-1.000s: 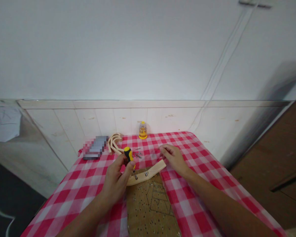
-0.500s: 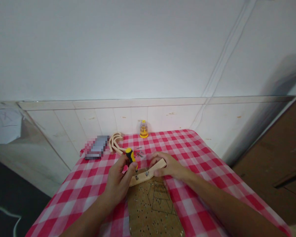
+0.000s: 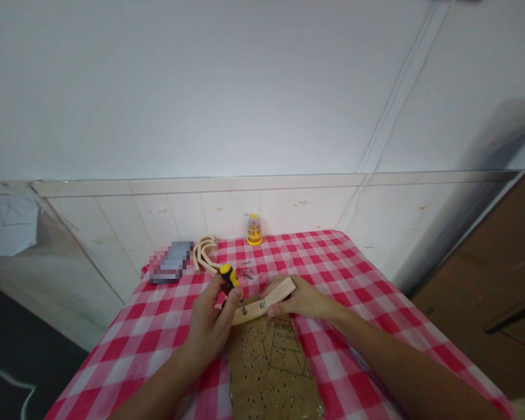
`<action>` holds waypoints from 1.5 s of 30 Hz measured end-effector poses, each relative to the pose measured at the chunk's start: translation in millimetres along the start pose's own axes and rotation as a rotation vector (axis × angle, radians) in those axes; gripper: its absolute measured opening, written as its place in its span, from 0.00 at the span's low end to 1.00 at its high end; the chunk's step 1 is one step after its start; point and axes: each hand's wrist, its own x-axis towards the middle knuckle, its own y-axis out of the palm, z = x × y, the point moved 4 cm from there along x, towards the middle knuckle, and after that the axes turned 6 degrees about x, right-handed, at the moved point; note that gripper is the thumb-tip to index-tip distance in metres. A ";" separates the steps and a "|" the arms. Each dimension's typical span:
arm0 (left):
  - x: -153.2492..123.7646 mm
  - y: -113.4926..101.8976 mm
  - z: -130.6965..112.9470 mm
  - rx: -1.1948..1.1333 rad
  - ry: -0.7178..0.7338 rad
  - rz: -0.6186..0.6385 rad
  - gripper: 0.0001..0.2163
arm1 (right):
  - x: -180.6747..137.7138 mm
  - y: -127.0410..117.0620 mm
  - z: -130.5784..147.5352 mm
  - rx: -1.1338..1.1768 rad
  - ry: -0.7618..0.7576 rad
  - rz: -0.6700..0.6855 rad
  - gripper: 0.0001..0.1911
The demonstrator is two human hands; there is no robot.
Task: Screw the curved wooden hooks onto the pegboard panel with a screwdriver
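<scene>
My left hand (image 3: 210,315) is closed round a yellow-and-black screwdriver (image 3: 228,275), its handle leaning up and to the left. The screwdriver's lower end is near a curved pale wooden piece (image 3: 254,310), which bears two small dark metal fittings. On the right end of this wooden piece, my right hand (image 3: 295,297) is closed, thumb in front and fingers behind. Beneath the piece lies a worn brown board (image 3: 271,361) with many small holes and pencil-like lines. Whether the screwdriver tip touches a fitting is too small to tell.
Several curved wooden pieces (image 3: 206,255) lie at the back left beside a pixelated flat device (image 3: 172,262). Loose screws (image 3: 247,273) are scattered beyond my hands. A yellow-based clear bottle-shaped case (image 3: 254,230) stands near the wall. A red-and-white checked cloth (image 3: 345,326) covers the table.
The wooden piece has tilted slightly, and my right thumb has slid left along its lower edge. The screwdriver handle has shifted a little left and down in my left hand.
</scene>
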 end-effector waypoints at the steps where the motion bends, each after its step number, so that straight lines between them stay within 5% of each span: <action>1: 0.5 -0.5 1.2 -0.004 0.000 -0.020 0.10 | 0.6 -2.6 -1.7 0.008 0.021 -0.019 0.23; 16: 8.4 4.8 9.5 -0.147 -0.018 -0.036 0.09 | 4.5 -3.5 -10.3 0.038 0.039 -0.129 0.21; 25: 9.5 5.5 14.5 -0.153 -0.027 -0.040 0.10 | 4.5 -2.2 -5.9 0.030 0.036 -0.086 0.21; 45: 21.1 2.3 8.4 -0.136 -0.054 0.097 0.06 | 4.0 -4.3 -9.8 0.016 0.039 -0.093 0.21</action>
